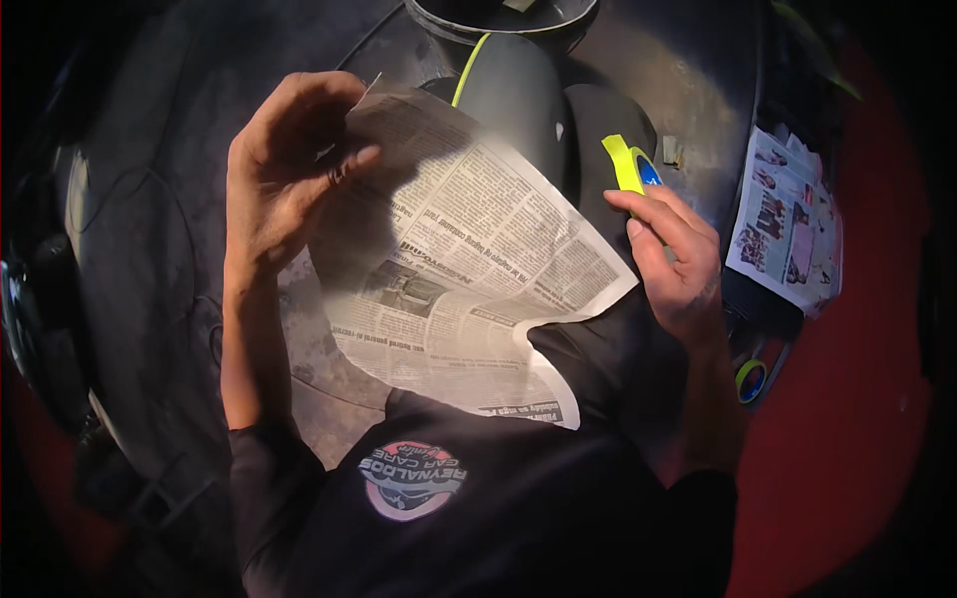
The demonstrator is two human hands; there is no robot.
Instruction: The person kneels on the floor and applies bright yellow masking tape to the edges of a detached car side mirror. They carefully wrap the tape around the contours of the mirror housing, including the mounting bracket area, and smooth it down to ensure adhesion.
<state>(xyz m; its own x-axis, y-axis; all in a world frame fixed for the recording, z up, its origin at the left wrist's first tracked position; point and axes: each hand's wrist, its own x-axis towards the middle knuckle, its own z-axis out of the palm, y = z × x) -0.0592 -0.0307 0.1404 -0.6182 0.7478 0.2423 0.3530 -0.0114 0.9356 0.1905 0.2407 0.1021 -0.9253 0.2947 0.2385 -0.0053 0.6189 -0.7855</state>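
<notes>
My left hand (289, 174) pinches the upper corner of a newspaper sheet (449, 249) between thumb and fingers. The sheet slants down over my lap, its lower right edge curling up. In my right hand (678, 249) is a roll of yellow masking tape (638, 169), held between thumb and fingers, with a short loose end sticking up. The roll is just right of the sheet and apart from it. Beyond the paper stands a smooth dark grey curved piece (513, 90) with a yellow-green strip along its left edge; the sheet hides its lower part.
A black bucket (454, 28) stands at the far top. To the right lie more printed newspaper sheets (783, 224), with a second yellow tape roll (751, 381) nearer me. A red surface (847, 429) runs along the right side. A thin dark cable (369, 38) crosses the stained floor.
</notes>
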